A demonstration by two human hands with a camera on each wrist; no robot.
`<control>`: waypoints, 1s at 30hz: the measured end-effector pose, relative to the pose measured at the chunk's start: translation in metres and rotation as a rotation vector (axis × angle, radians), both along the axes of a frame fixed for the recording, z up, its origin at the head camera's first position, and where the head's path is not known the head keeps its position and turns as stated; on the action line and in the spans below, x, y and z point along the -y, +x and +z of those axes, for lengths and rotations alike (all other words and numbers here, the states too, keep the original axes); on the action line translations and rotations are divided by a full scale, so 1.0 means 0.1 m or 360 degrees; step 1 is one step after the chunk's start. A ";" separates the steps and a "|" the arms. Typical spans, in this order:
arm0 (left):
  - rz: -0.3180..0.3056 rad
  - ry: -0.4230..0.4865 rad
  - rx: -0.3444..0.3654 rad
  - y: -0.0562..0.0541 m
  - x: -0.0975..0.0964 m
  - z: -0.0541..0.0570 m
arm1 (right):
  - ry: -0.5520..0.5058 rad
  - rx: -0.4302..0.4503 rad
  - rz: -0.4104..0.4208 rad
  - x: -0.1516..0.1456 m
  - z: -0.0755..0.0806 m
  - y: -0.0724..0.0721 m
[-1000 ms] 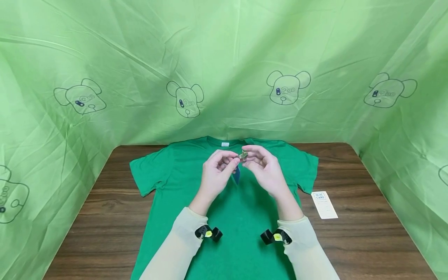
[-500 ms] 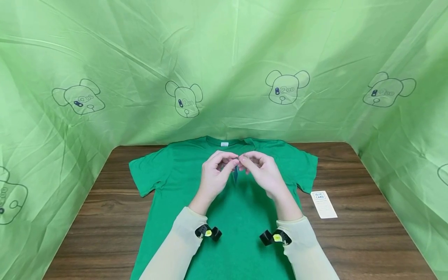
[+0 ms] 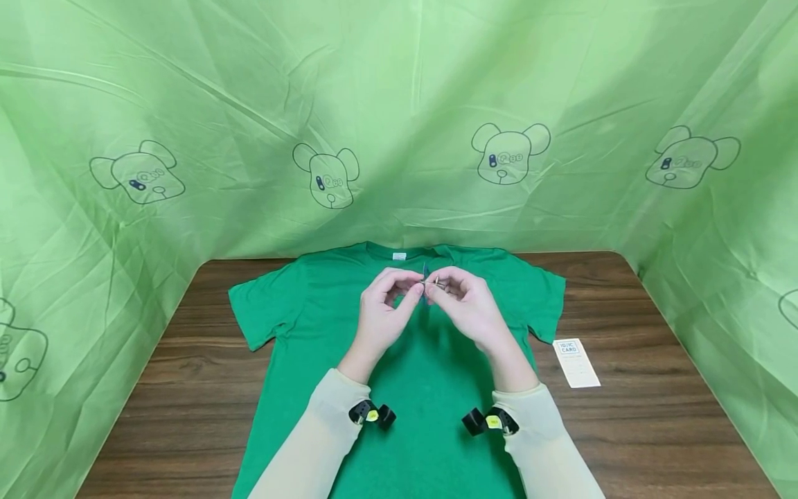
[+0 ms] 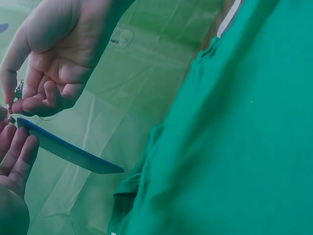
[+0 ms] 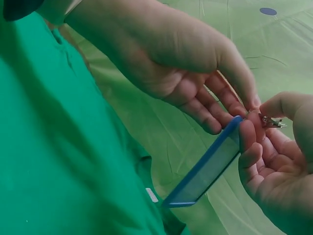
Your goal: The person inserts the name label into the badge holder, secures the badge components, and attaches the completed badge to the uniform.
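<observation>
A blue-edged badge holder (image 5: 203,169) with a see-through panel hangs from the fingertips of both hands, above the shirt. At its top is a small metal clip (image 5: 273,122), which the thumb and forefinger of my right hand (image 3: 464,298) pinch. My left hand (image 3: 388,301) pinches the strap end beside it, fingertips right against those of the right. From the left wrist view the badge holder (image 4: 73,152) appears nearly edge-on. Underneath lies a green T-shirt (image 3: 349,430), spread flat with its neck at the far side.
A white card (image 3: 576,364) printed "ID/IC CARD" lies by the shirt's right sleeve. The wooden table (image 3: 187,402) shows on both sides of the shirt. Green drapes (image 3: 399,104) with bear-head outlines stand around the back and sides.
My right hand has closed in on the left, and its fingers have shifted on the clip. The badge holder has turned, so blue now shows above and below the fingertips.
</observation>
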State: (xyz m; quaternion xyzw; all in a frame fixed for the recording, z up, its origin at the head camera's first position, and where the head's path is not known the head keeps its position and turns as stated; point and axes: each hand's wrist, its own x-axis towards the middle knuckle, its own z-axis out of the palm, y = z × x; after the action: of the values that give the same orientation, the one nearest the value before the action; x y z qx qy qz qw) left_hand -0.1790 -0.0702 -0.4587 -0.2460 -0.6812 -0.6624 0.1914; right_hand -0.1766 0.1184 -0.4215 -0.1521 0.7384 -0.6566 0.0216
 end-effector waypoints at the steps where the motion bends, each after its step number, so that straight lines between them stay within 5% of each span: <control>1: -0.0007 0.0012 0.0006 0.00 0.00 0.01 | 0.0003 -0.0018 0.0007 -0.01 0.00 0.00; 13: -0.0008 0.0048 0.0055 0.01 0.00 0.02 | 0.0069 -0.0145 0.0043 -0.06 -0.02 -0.02; 30: 0.0127 -0.0019 -0.0013 0.01 -0.02 -0.01 | 0.0275 -0.0415 -0.0038 -0.08 -0.09 -0.06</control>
State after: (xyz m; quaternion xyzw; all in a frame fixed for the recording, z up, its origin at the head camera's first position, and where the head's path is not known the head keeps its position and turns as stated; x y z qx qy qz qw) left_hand -0.1775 -0.0677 -0.4593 -0.2227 -0.6937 -0.6491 0.2189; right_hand -0.1826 0.1266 -0.4303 -0.2250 0.7904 -0.5655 -0.0693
